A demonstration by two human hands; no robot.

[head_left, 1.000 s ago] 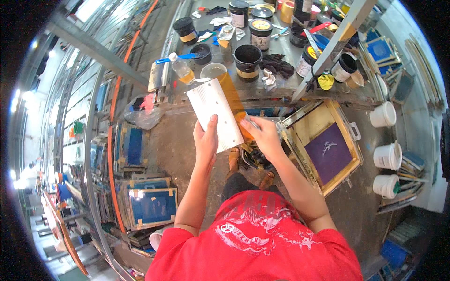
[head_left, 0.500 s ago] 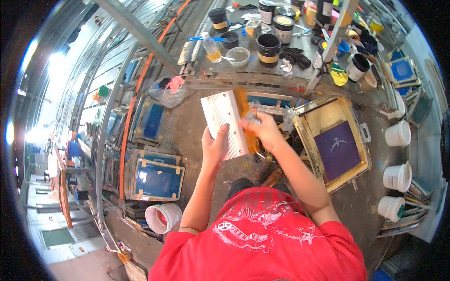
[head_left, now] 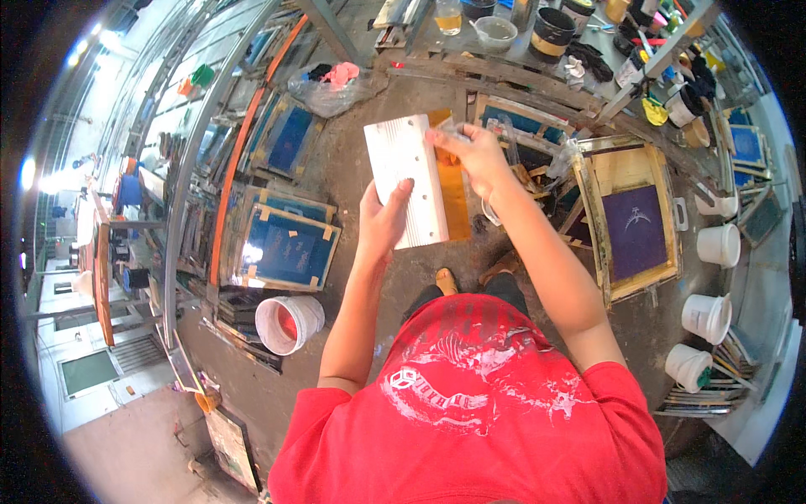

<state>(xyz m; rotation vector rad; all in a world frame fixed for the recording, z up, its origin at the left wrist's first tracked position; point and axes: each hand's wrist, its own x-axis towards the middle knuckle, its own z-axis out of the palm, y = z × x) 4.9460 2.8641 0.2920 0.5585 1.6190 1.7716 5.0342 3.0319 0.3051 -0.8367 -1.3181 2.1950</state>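
L hand: clamped on lower edge of squeegee, thumb over its white face, held up in front of chest.
R hand: fingers pinched together at squeegee's top right corner, on a clear bit; can't tell what.
Squeegee: white handle, orange blade along right side, tilted a little.
Below: feet on dirty floor.
Right: wood-framed screen w/ purple mesh, white buckets beside it.
Left: blue screens, white bucket w/ red ink.
Far: counter w/ ink pots.
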